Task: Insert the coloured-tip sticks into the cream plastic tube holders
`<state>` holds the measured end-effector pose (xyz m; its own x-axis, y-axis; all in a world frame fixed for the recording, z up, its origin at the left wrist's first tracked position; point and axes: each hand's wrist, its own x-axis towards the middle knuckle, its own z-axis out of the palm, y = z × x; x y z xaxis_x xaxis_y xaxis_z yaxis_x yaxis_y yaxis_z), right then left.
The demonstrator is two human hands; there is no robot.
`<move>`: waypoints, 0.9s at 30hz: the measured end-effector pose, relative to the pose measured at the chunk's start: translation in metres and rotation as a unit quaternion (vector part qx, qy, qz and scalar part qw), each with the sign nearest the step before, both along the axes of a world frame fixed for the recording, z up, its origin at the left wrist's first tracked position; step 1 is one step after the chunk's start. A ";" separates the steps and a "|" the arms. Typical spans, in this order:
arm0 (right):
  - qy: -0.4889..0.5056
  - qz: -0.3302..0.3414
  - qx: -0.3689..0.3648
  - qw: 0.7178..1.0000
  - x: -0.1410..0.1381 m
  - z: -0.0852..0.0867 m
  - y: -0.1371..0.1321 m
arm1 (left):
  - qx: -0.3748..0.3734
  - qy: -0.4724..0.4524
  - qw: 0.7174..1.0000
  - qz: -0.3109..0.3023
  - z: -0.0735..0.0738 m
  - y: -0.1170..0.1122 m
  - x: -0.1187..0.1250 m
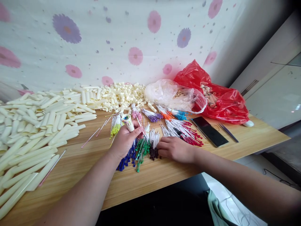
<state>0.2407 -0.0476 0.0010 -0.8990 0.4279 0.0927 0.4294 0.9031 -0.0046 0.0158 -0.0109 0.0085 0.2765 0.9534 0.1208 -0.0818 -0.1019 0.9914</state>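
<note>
From my head view, the black phone (210,131) lies on the wooden tabletop (82,182), and I place everything by it. Well left of the phone, my left hand (127,141) is closed around a cream slotted tube (129,124), holding it tilted above the tabletop with its wide mouth up; small coloured tips show inside. A thin white stick slants by those fingers, though I cannot tell whether they grip it. My right hand (176,150), nearer the phone on its left, has its fingers curled down beside the dark-tipped sticks (154,145); the fingertips are hidden, so I cannot tell whether they pinch anything. Farther left of the phone, past the dark-tipped sticks, lie the green-tipped sticks (142,147), then the blue-tipped sticks (127,160). Just left of the phone fan the red-tipped sticks (191,133). Behind the phone sits a red plastic bag (231,106), and to its right lies a dark slim tool (228,133). Far left of the phone spreads a heap of long cream tubes (30,150).
</note>
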 end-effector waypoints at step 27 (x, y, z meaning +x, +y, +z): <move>0.698 -0.116 -0.463 0.534 -0.064 0.020 0.044 | -0.012 -0.103 0.990 -0.092 0.006 -0.012 0.003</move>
<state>0.1763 -0.0032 0.0214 -0.1435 0.9563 0.2546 -0.4754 0.1590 -0.8653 0.0185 -0.0227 0.0147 0.4187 0.8919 0.1711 -0.2969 -0.0436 0.9539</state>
